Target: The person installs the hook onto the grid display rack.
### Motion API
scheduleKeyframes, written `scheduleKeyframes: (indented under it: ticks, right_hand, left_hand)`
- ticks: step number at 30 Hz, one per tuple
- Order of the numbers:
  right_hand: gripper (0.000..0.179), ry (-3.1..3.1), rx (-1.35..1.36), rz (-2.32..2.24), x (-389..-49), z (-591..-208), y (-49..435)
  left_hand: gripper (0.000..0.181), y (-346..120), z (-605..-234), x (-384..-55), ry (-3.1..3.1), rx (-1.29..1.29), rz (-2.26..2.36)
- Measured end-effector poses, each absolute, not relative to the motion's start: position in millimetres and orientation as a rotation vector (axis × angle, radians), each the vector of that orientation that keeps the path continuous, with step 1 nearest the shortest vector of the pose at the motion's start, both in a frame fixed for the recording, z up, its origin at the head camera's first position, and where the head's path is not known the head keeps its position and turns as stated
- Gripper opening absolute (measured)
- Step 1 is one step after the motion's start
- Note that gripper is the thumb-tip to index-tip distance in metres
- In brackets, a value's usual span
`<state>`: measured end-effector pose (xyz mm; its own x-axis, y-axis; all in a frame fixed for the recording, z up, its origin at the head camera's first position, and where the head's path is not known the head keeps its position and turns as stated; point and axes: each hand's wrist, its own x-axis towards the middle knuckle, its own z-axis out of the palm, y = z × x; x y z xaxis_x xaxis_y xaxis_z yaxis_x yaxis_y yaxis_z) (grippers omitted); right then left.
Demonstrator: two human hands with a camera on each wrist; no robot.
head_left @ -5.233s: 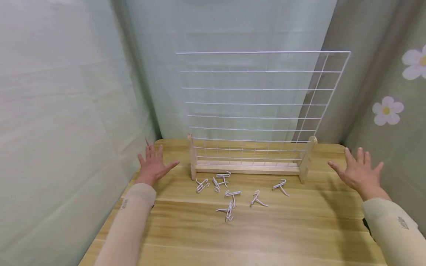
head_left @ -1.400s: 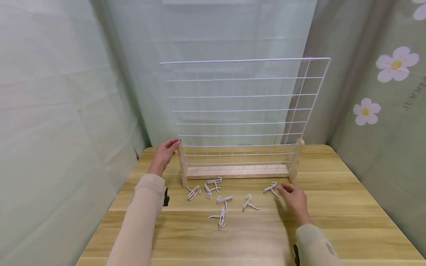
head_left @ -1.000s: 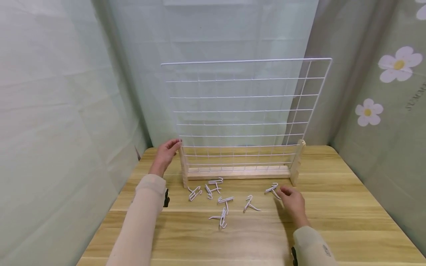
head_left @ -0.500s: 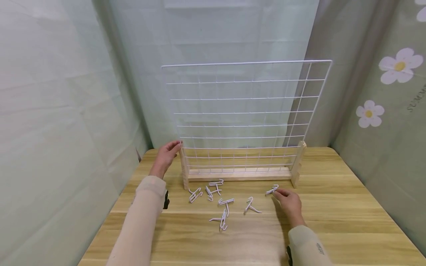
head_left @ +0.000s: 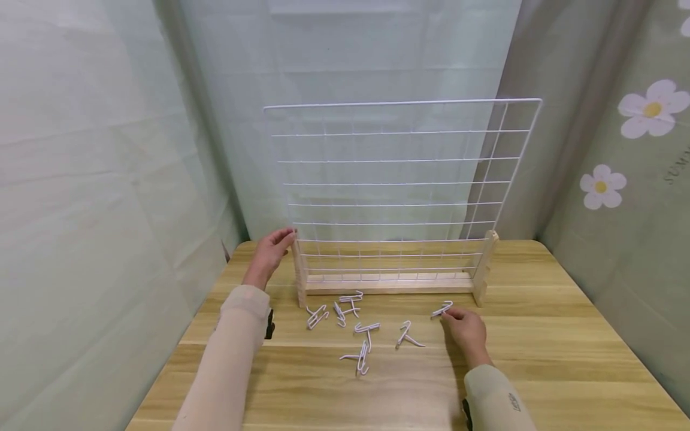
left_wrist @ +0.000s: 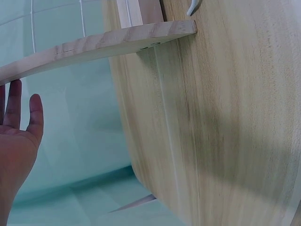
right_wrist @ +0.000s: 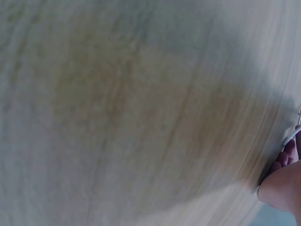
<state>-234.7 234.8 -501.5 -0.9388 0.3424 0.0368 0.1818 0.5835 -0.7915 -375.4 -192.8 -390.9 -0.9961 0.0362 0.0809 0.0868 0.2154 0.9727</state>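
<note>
A white wire grid rack [head_left: 399,205] stands upright in a light wooden base [head_left: 388,284] at the back of the table. My left hand [head_left: 269,254] holds the top of the base's left upright [head_left: 300,275] by the fingertips. In the left wrist view the ring finger [left_wrist: 14,101] reaches that upright's outer face, and the little finger [left_wrist: 35,110] is off it. My right hand [head_left: 468,332] pinches a white wire hook [head_left: 442,308] low over the table, before the right end of the base. The fingers hide its prong. Only its edge and a few fingers [right_wrist: 282,160] show in the right wrist view.
Several more white hooks lie in front of the base, among them one at centre right [head_left: 408,336], one nearest me [head_left: 362,359] and one at the left [head_left: 317,317]. Pale curtains [head_left: 118,179] surround the table [head_left: 420,389] at the back and sides.
Both hands have come in from wide apart and spread. The left has taken the left upright; the right has reached left and taken the rightmost hook, turning it slightly. The other hooks lie unmoved.
</note>
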Motion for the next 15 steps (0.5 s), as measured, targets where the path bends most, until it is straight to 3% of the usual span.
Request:
scheduleKeyframes:
  ticks: [15]
  right_hand:
    - [0.019,-2.646,-0.392,1.193,-236.2,-504.3,237.5]
  left_hand:
    - [0.045,-191.0,-389.4,-373.8,-2.431,-0.117,-1.92]
